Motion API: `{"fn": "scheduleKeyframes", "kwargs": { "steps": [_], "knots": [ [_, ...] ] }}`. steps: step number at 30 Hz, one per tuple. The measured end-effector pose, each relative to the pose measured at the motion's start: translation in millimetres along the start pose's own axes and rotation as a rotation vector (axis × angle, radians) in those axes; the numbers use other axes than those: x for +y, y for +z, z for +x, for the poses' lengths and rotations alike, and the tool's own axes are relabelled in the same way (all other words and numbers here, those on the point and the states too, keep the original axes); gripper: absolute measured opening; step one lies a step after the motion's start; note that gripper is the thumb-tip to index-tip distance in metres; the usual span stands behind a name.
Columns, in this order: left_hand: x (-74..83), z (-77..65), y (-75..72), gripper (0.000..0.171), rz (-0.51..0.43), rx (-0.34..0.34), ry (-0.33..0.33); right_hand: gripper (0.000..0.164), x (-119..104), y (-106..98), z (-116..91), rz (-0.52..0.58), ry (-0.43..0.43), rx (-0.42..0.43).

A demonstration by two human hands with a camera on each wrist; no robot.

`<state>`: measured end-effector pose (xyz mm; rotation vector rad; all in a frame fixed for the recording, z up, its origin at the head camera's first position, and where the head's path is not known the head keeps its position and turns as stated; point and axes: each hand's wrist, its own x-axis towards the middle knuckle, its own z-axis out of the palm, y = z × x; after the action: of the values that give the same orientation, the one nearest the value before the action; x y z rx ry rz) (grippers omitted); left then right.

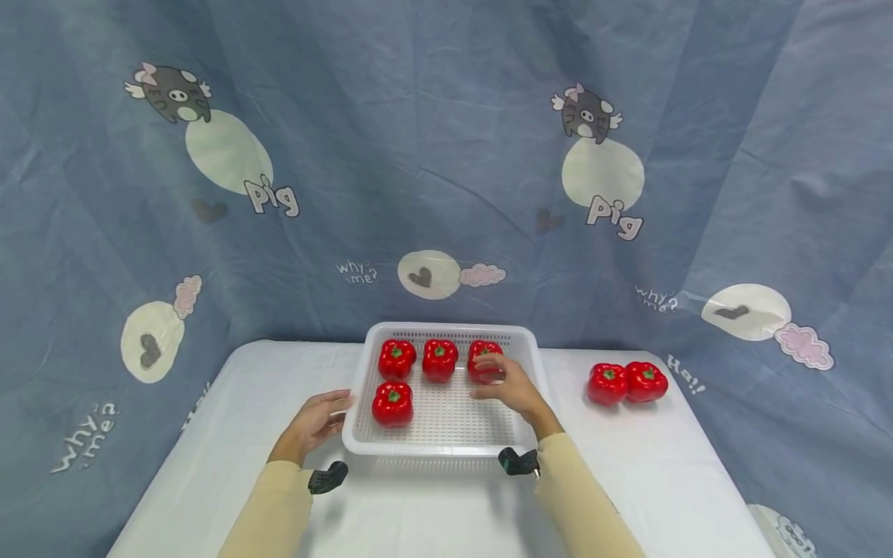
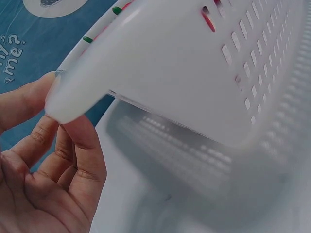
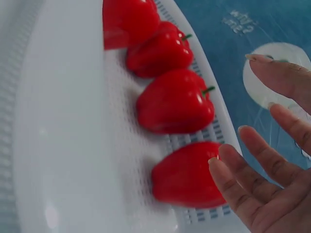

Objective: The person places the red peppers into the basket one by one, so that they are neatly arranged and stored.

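Observation:
A white plastic basket (image 1: 446, 451) with perforated walls stands on the table and holds several red bell peppers: three along its back side and one bell pepper (image 1: 393, 404) at the front left. My left hand (image 1: 321, 421) pinches the basket's left rim, its fingers on both sides of the edge in the left wrist view. Over the basket's right part is my right hand (image 1: 512, 385), its fingers spread and holding nothing. It overlaps the back right bell pepper (image 1: 481, 353); in the right wrist view its fingertips are right by that pepper (image 3: 187, 177).
Two more red bell peppers (image 1: 607, 384) lie side by side on the white table (image 1: 593, 457), to the right of the basket. Behind the table hangs a blue printed curtain (image 1: 446, 194). A dark wrist camera (image 1: 518, 462) overlaps the basket's front right corner.

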<state>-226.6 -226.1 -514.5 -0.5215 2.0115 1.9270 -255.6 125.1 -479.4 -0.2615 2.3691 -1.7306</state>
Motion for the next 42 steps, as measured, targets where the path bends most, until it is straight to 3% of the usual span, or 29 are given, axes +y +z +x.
{"fn": "scheduleKeyframes", "kwargs": {
  "steps": [27, 42],
  "knots": [
    [-0.8, 1.2, -1.3, 0.055, 0.013, 0.002, -0.002, 0.057, 28.9, -64.5, -34.9, 0.123, 0.028, 0.215],
    [0.1, 1.4, -0.5, 0.054, 0.008, 0.003, -0.001, 0.064, 50.9, -106.3, -48.8, 0.086, 0.086, 0.389]
  ]
}}
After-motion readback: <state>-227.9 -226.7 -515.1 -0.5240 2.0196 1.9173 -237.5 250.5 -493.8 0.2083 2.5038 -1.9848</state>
